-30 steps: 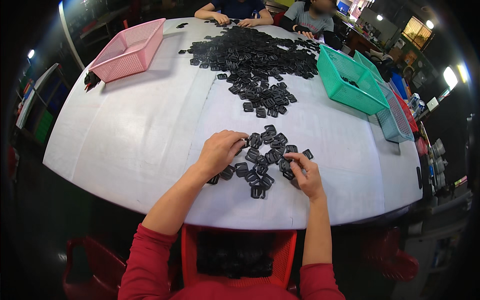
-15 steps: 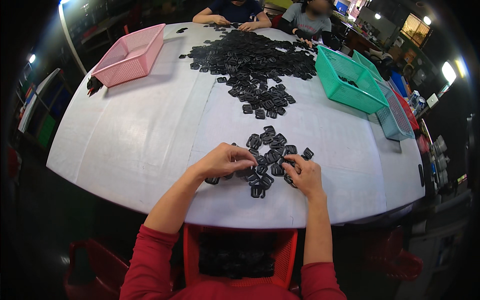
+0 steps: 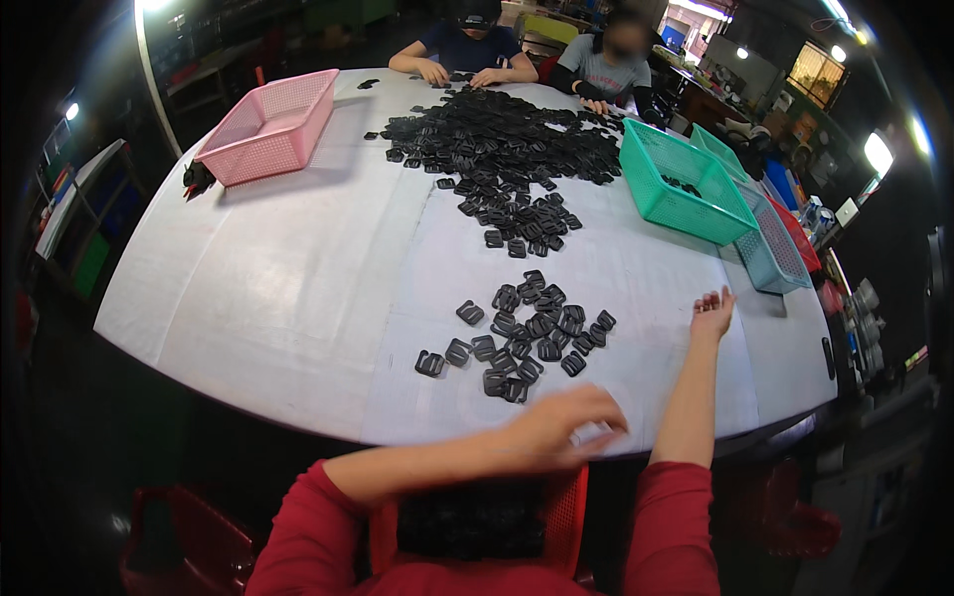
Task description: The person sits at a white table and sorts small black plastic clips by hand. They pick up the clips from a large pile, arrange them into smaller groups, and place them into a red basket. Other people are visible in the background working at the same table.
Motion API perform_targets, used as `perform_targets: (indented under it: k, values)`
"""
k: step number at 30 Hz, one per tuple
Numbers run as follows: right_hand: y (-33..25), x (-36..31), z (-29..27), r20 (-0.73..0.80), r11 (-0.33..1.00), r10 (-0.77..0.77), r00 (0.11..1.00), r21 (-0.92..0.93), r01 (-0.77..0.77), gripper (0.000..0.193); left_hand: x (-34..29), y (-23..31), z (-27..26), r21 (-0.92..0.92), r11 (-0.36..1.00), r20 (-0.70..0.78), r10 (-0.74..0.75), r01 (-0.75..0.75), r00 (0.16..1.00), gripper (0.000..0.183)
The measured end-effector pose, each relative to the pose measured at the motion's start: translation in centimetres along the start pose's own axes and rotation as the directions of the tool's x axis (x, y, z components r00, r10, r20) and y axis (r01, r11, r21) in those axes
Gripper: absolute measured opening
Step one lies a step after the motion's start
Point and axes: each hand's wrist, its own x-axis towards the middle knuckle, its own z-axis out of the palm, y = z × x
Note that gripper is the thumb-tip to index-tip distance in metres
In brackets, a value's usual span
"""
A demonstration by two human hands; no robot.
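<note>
A small loose group of black plastic buckles [image 3: 542, 324] lies on the white table in front of me. My left hand [image 3: 571, 425] is just nearer than these buckles, at the table's front edge and above the red basket [image 3: 568, 521]. Motion smears its fingers, so whether it holds anything cannot be made out. My right hand [image 3: 712, 314] is raised over the right side of the table, palm turned up and fingers apart, with no object visible in it. It is nearest to the light blue basket [image 3: 780, 260] and the green basket [image 3: 686, 217]. Dark pieces fill the red basket.
A large heap of buckles [image 3: 497, 139] spreads over the table's far middle. The pink basket [image 3: 268, 134] stands at the far left. Several black pieces lie in the green basket. Two people sit across the table, one person's hand [image 3: 434, 73] at the heap's far edge.
Both hands have left the small group of buckles. My left hand came back toward me and to the right; my right hand went out to the right. Several buckles at the group's left now show uncovered.
</note>
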Motion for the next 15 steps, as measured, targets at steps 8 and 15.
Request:
perform_targets:
  k: [8,15]
  values:
    - [-2.0,3.8,-5.1,-0.256,0.986,-0.112,0.96,0.088,0.139,0.061,2.3,3.1,10.1,-0.291,0.941,-0.098,-0.206,0.17,0.974,0.061]
    - [-1.7,4.1,-7.9,-0.161,0.98,-0.114,0.98,0.142,0.138,0.067,3.3,3.7,8.6,-0.326,0.764,0.286,-0.482,0.557,0.828,0.055]
